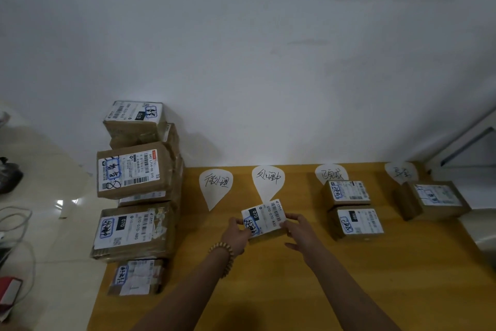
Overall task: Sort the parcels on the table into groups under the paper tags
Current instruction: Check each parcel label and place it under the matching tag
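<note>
Currently: counter [268, 290], yellow wood-look top, butts against a plain white wall [241, 62]. Biggest item is the stack [137, 177] at the counter's left end: brown cardboard boxes piled several high, uneven, white shipping labels with barcodes and blue-framed handwriting on top, clear tape on seams. Far right, a lone box [434, 200] sits just under the fourth tag [401, 172], touching its tip. Under the third tag [331, 173], rear box [347, 193] and front box [358, 223] sit one before the other, nearly touching; rear box covers the tag's tip. Same cardboard, same white labels.

Parcel [264, 219] is between the hands, mid-counter, just below the second tag [268, 180]; its far corner overlaps the tag's point. Small, flat, rectangular, label covering nearly the whole top. Can't tell if it rests on the counter or is lifted slightly.

Left hand [236, 234] grips the parcel's left edge, fingers curled, thumb on top. Right hand [300, 231] grips the right edge, fingers curled round it.

First tag [216, 185] lies left of the second. All four tags: white paper, teardrop-shaped, points toward the person, black handwriting, flat on the counter in a row by the wall. Bead bracelet [224, 255], light wooden-looking beads, on the left wrist.
</note>
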